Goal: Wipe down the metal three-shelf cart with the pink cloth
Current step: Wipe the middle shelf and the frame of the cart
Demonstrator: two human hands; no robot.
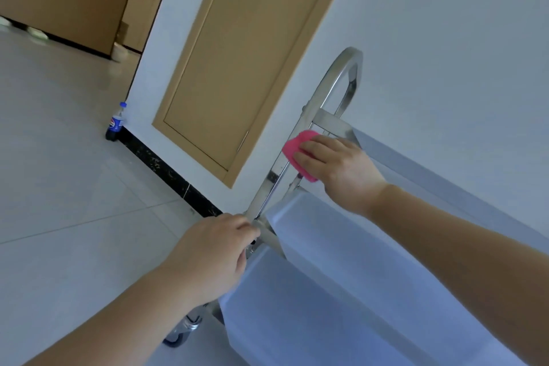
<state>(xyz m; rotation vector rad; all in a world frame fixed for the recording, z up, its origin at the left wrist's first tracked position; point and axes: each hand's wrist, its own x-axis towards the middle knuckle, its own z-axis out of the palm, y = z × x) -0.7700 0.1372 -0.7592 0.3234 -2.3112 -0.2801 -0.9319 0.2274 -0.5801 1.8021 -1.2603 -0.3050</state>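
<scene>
From the head camera I see my right hand (335, 169) pressing the soft pink cloth (298, 149) against the cart's (312, 249) end frame, fingers laid nearly flat over the fabric. My left hand (214, 255) curls around the near corner post — polished steel tube, smooth matte shelves. A capped cola bottle (116, 123) stands on glossy floor tiles (65, 187).

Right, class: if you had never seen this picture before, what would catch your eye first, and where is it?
The pink cloth stands out, pressed by the right hand against the end frame of the shiny metal cart, right of centre. The left hand grips the cart's corner post lower down. Far left, a cola bottle stands on the floor by the wall.
</scene>
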